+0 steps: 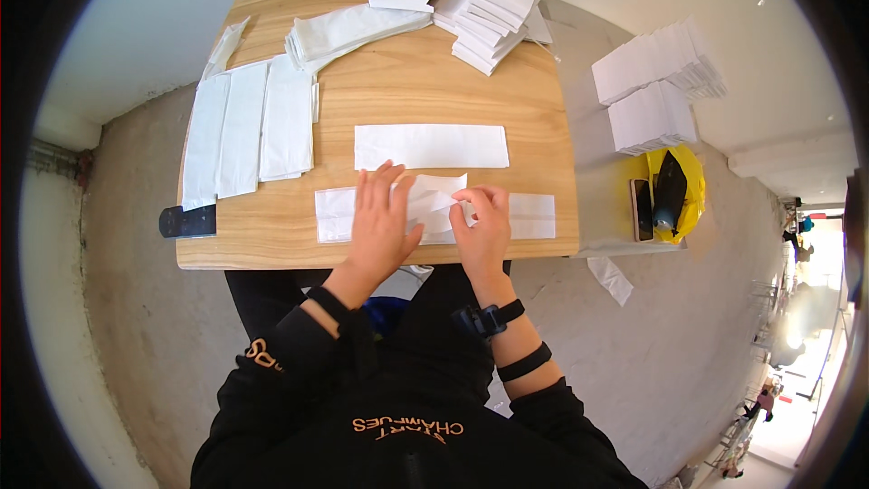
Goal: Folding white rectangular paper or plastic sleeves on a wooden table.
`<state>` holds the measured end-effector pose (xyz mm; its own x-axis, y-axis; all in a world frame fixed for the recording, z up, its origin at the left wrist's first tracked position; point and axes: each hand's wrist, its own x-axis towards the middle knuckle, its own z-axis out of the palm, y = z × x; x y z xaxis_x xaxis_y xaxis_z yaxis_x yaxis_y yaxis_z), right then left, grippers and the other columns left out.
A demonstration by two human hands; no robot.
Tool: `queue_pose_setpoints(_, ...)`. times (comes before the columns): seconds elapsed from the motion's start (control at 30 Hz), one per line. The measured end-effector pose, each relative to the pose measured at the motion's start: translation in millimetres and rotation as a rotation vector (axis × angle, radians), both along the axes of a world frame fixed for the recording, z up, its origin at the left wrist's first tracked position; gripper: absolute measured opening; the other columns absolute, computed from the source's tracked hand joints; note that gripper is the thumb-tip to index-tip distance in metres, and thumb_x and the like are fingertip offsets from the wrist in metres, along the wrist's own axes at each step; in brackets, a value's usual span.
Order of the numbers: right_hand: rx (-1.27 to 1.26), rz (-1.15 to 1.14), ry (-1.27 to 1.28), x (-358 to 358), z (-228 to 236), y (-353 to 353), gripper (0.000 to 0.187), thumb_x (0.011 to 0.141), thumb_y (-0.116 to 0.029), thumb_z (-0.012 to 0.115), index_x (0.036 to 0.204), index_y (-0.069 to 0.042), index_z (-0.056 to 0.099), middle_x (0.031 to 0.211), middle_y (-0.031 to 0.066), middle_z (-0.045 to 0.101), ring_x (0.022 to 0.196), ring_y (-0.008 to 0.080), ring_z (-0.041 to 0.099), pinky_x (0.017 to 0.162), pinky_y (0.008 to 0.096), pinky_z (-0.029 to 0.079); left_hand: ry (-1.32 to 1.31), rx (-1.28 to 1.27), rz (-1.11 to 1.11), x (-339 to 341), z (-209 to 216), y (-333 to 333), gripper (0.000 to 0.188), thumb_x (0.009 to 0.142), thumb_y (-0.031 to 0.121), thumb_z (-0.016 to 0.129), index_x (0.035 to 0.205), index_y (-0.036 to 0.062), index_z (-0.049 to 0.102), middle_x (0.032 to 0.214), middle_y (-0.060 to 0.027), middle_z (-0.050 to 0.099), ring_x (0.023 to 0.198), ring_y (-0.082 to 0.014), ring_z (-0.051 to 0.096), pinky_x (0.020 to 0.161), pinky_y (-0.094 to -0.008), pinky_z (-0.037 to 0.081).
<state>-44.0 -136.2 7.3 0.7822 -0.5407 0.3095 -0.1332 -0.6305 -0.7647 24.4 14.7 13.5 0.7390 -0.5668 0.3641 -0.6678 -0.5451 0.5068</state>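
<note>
A long white strip (pixel 534 215), thin like paper or film, lies crosswise near the table's front edge. My left hand (pixel 380 222) rests on its left part with fingers stretched and apart. Between my hands, a loose white flap (pixel 439 188) stands up from the strip. My right hand (pixel 482 225) pinches the edge of this white flap between thumb and forefinger, just above the strip. A second flat white strip (pixel 432 147) lies just beyond my fingers, parallel to the first. The part of the near strip under my palms is hidden.
Stacks of white strips (pixel 240 131) cover the wooden table's (pixel 380 81) left side. More strips (pixel 353 32) and white folded cartons (pixel 493 18) lie at the back. On the right are carton stacks (pixel 647 63), a phone (pixel 642 210) and a yellow bag (pixel 692 190). A dark device (pixel 187 221) sits front left.
</note>
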Motion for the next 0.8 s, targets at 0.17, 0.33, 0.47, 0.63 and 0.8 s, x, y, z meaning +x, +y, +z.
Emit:
queue_pose_setpoints(0.17, -0.026, 0.080, -0.010, -6.9, 8.7, 5.3, 0.043, 0.075, -0.014, 0.074, 0.115, -0.009, 0.059, 0.108, 0.0122, 0.052, 0.096, 0.0283, 0.058, 0.077, 0.0393, 0.050, 0.012, -0.093, -0.047, 8.0, -13.6, -18.2, 0.033, 0.065, 0.006, 0.074, 0.094, 0.0091, 0.058, 0.113, -0.0096, 0.053, 0.116, -0.0309, 0.051, 0.112, -0.0554, 0.027)
queue_pose_setpoints(0.33, -0.054, 0.064, 0.074, -21.8, -1.7, 7.6, 0.070, 0.073, -0.014, 0.077, 0.132, -0.001, 0.043, 0.110, 0.0135, 0.049, 0.099, 0.0276, 0.056, 0.084, 0.0388, 0.047, 0.026, -0.153, 0.002, 6.2, -12.3, -12.7, 0.025, 0.065, 0.004, 0.072, 0.085, 0.0106, 0.058, 0.106, -0.0066, 0.055, 0.107, -0.0275, 0.054, 0.112, -0.0535, 0.028)
queue_pose_setpoints(0.47, -0.059, -0.051, 0.025, -18.7, -13.3, 9.5, 0.063, 0.075, -0.007, 0.073, 0.130, 0.001, 0.044, 0.099, 0.0109, 0.055, 0.091, 0.0240, 0.058, 0.081, 0.0364, 0.047, 0.033, -0.159, -0.020, 1.3, -12.2, -15.6, 0.025, 0.066, 0.003, 0.071, 0.086, 0.0095, 0.058, 0.105, -0.0081, 0.056, 0.105, -0.0294, 0.055, 0.111, -0.0543, 0.030)
queue_pose_setpoints(0.63, 0.057, -0.094, 0.023, -16.5, -24.7, 6.7, 0.045, 0.080, -0.004, 0.066, 0.123, -0.001, 0.052, 0.085, 0.0072, 0.062, 0.079, 0.0208, 0.060, 0.073, 0.0343, 0.048, 0.136, -0.288, 0.105, -7.9, -8.8, 1.9, 0.024, 0.069, -0.002, 0.068, 0.088, 0.0071, 0.057, 0.105, -0.0106, 0.057, 0.100, -0.0322, 0.055, 0.097, -0.0464, 0.042)
queue_pose_setpoints(0.8, 0.168, -0.187, 0.046, -25.7, -25.3, 3.0, 0.034, 0.084, -0.006, 0.065, 0.116, -0.004, 0.057, 0.083, 0.0072, 0.065, 0.076, 0.0229, 0.062, 0.072, 0.0358, 0.047, 0.358, -0.457, 0.217, 1.1, -20.6, 40.3, 0.015, 0.083, -0.003, 0.061, 0.095, 0.0046, 0.055, 0.101, -0.0102, 0.058, 0.094, -0.0229, 0.057, 0.079, -0.0324, 0.045)
